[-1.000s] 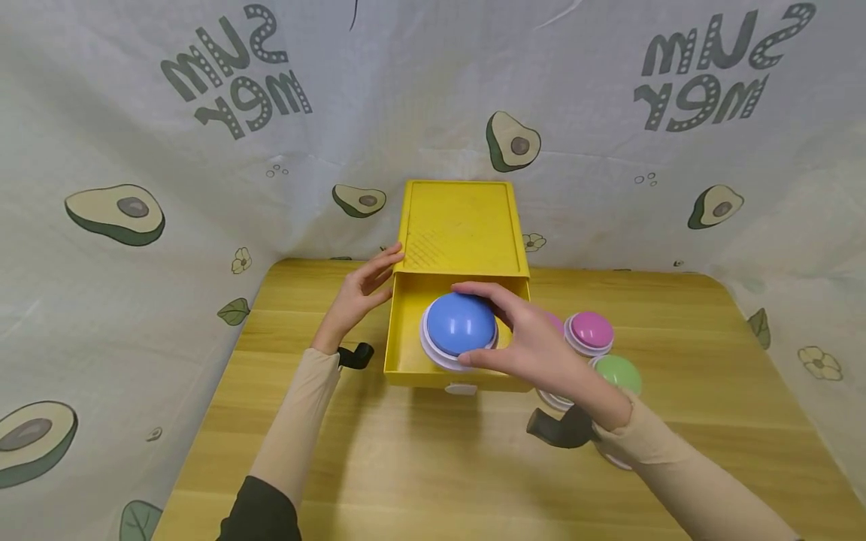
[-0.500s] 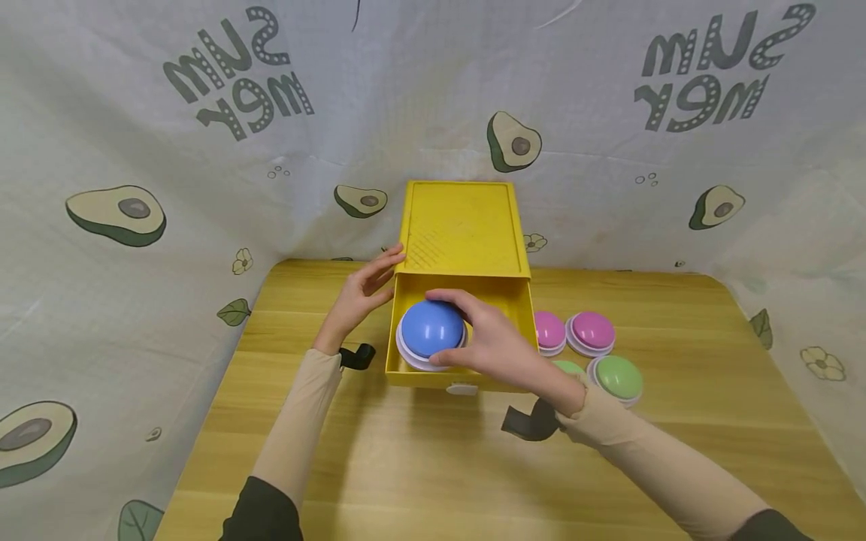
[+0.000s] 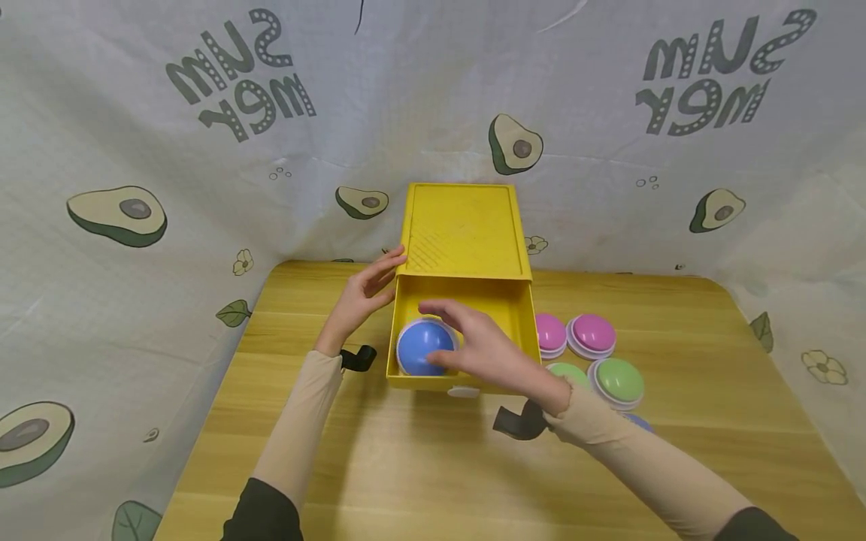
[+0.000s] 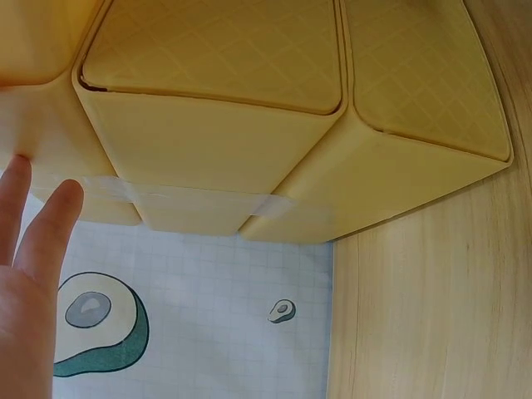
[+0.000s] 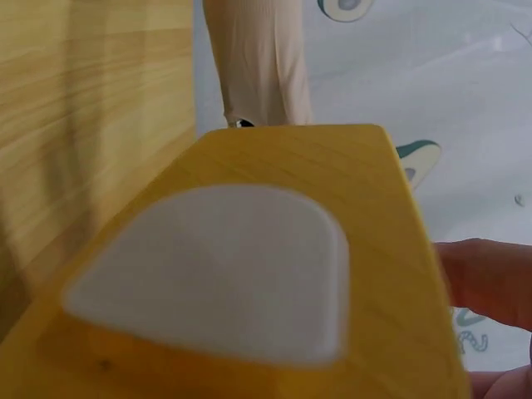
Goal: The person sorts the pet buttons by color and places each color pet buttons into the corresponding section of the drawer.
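A yellow drawer cabinet (image 3: 467, 229) stands at the back of the table with its top drawer (image 3: 483, 297) pulled out. In the drawer's front left corner sits a blue dome-shaped push light (image 3: 418, 347) with a white rim. My right hand (image 3: 483, 349) is over the drawer, its thumb overlapping the blue dome and its index finger apart from the rim. In the right wrist view its fingers (image 5: 490, 278) show beyond the drawer front with its white handle (image 5: 224, 274). My left hand (image 3: 355, 308) rests extended fingertips against the cabinet's left side, which the left wrist view shows taped (image 4: 199, 198).
Right of the cabinet, two pink push lights (image 3: 593, 333) and two green ones (image 3: 619, 380) lie on the wooden table (image 3: 406, 481). Another blue one (image 3: 638, 422) is partly hidden by my right sleeve. A printed avocado sheet (image 3: 379, 113) hangs behind.
My right hand has carried the blue push light leftward and lowered it into the drawer's front left corner, then loosened its fingers. My left hand stays at the cabinet's side.
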Available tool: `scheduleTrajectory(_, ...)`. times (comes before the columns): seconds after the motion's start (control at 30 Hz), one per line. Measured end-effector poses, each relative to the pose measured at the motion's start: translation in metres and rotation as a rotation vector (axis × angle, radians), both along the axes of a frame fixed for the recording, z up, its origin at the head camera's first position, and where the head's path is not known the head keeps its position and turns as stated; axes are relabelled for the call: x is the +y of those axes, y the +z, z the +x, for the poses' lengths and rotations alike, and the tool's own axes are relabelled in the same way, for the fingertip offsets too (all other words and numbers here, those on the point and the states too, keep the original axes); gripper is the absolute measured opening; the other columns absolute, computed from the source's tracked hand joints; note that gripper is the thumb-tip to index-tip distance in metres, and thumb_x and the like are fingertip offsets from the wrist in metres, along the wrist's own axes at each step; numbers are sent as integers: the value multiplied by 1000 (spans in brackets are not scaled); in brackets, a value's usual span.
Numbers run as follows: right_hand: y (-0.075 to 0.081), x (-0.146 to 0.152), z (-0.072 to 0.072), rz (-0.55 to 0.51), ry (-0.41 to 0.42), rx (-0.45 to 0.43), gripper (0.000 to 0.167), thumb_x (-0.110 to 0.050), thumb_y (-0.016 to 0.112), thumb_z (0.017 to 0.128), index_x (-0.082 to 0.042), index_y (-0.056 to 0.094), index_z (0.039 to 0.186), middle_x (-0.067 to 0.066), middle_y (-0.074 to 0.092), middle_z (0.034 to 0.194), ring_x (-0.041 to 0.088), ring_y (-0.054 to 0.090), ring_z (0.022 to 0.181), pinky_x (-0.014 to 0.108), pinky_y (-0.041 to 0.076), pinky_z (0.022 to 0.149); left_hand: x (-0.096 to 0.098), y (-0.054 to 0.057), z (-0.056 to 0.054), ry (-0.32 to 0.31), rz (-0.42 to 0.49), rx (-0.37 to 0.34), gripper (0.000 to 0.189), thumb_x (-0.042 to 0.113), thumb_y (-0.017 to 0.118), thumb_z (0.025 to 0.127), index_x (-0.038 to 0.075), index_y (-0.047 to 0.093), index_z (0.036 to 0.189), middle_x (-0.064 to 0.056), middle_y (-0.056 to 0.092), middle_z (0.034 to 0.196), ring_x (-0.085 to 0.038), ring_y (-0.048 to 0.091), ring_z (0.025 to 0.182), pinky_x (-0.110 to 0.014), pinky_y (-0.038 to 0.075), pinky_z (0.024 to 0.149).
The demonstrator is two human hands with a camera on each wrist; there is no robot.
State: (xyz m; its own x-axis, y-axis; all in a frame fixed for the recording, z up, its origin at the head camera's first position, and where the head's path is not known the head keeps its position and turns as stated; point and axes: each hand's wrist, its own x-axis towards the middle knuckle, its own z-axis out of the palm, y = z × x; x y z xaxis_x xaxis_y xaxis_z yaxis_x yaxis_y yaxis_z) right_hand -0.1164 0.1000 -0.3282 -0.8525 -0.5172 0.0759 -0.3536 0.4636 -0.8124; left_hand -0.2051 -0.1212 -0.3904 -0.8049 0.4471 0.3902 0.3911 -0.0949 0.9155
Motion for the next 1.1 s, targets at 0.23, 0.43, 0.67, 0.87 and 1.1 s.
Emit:
scheduleTrajectory(0.23, -2, 3, -1, -35, 26, -17, 56, -1, 74, 82, 6, 50, 132, 18, 53, 133, 32, 46, 127, 43, 36, 106, -2, -15, -9, 1, 1, 1, 49, -18, 53, 89, -9, 44, 136, -15, 32, 152, -23, 26, 140, -43, 27, 113)
scheduleTrajectory(0.43, -2, 11, 3, -91, 21, -38, 55, -3, 74, 83, 5, 50, 132, 18, 53, 133, 30, 45, 129, 42, 35, 108, -3, -24, -14, -9, 16, 21, 49, -14, 55, 90, -6, 45, 137, -10, 34, 152, -19, 27, 140, -39, 29, 113)
scheduleTrajectory(0.67, 7, 29, 11, -180, -6, -61, 56, -2, 73, 83, 1, 48, 134, 17, 51, 136, 27, 43, 130, 42, 32, 110, -3, -23, -13, -4, 29, 34, 50, -15, 55, 88, -7, 46, 136, -11, 35, 151, -19, 30, 139, -37, 30, 112)
scheduleTrajectory(0.87, 13, 50, 20, -266, -27, -33, 57, -2, 72, 84, -3, 48, 135, 12, 50, 137, 21, 45, 129, 30, 33, 109, -3, -23, -12, 5, 25, 10, 50, -19, 54, 88, -9, 45, 136, -13, 33, 152, -21, 28, 140, -39, 29, 113)
scheduleTrajectory(1.1, 18, 74, 33, -331, -52, 27, 55, 4, 68, 85, -3, 47, 136, 13, 50, 137, 17, 46, 127, 24, 36, 107, -2, -9, -3, 14, 14, -16, 51, -22, 52, 86, -12, 43, 135, -18, 31, 151, -25, 28, 140, -45, 27, 113)
